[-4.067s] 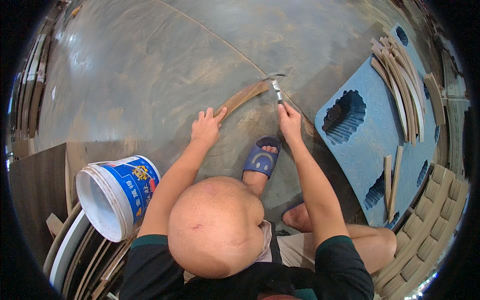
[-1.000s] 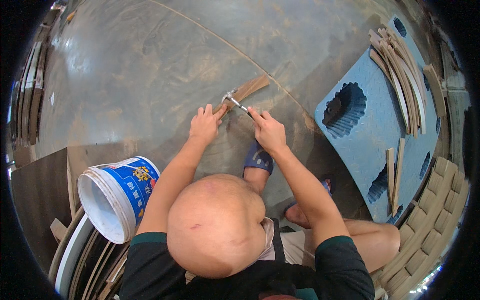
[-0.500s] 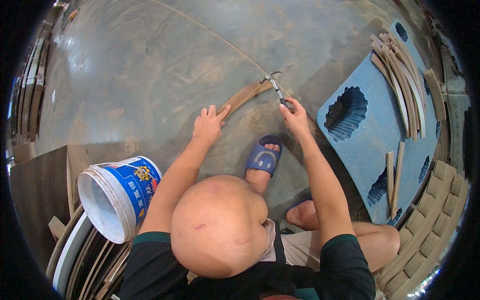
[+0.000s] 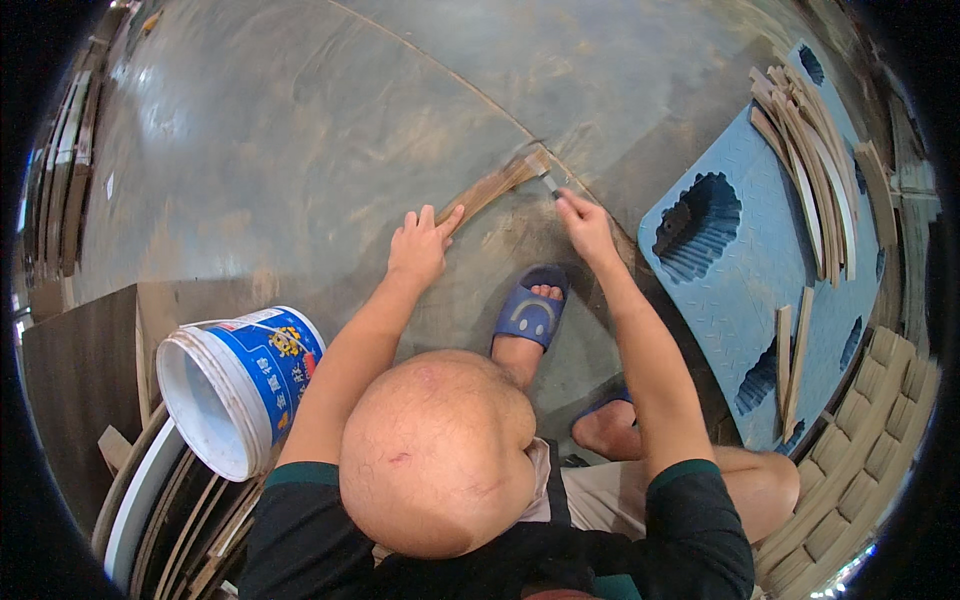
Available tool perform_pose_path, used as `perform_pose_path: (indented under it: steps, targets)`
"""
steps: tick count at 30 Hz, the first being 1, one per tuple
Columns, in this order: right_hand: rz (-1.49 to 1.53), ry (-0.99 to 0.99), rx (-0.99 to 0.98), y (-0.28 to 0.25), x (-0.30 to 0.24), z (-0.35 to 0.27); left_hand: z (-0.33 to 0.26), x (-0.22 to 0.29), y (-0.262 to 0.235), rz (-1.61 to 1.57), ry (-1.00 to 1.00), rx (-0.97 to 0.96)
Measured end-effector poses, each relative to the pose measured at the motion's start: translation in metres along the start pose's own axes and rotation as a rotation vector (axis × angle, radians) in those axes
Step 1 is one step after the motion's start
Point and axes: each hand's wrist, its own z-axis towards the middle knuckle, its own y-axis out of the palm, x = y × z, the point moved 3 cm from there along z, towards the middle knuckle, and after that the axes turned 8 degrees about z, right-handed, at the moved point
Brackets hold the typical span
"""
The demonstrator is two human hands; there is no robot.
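A curved wooden strip point(image 4: 484, 192) lies on the concrete floor in front of me, running from lower left to upper right. My left hand point(image 4: 418, 245) is closed on its near end, thumb along the wood and fingers curled beside it. In my right hand point(image 4: 586, 228) is a claw hammer point(image 4: 549, 179), gripped by its dark handle. The hammer's head is smeared by motion and lies over the far end of the strip; whether it touches the wood I cannot tell.
A blue plastic panel point(image 4: 700, 300) with dark hollows lies to the right, carrying a stack of curved wooden strips point(image 4: 815, 190). At left a white and blue bucket point(image 4: 240, 390) lies tipped above stacked boards point(image 4: 150, 510). My sandalled foot point(image 4: 530, 312) stands below the strip.
The hammer has swung, its head now blurred over the strip's far end. My right hand has shifted slightly to the left; my left hand stays on the strip.
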Motion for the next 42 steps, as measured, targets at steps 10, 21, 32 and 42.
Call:
perform_pose_path:
  steps: [10,21,32,42]
  targets:
    - [-0.025,0.034,0.039,-0.012,-0.016,-0.004,-0.001,0.000,-0.001,0.024,0.013,0.006]
    - [0.045,0.015,0.194,0.000,-0.005,-0.025,0.005,0.007,0.000,0.005,0.016,0.005]
    - [-0.603,-0.333,-0.044,0.028,-0.086,-0.078,0.002,0.004,-0.001,-0.012,0.001,-0.026]
    - [-0.860,-0.485,-0.110,0.029,-0.075,-0.068,0.002,0.003,-0.001,-0.003,-0.003,-0.044]
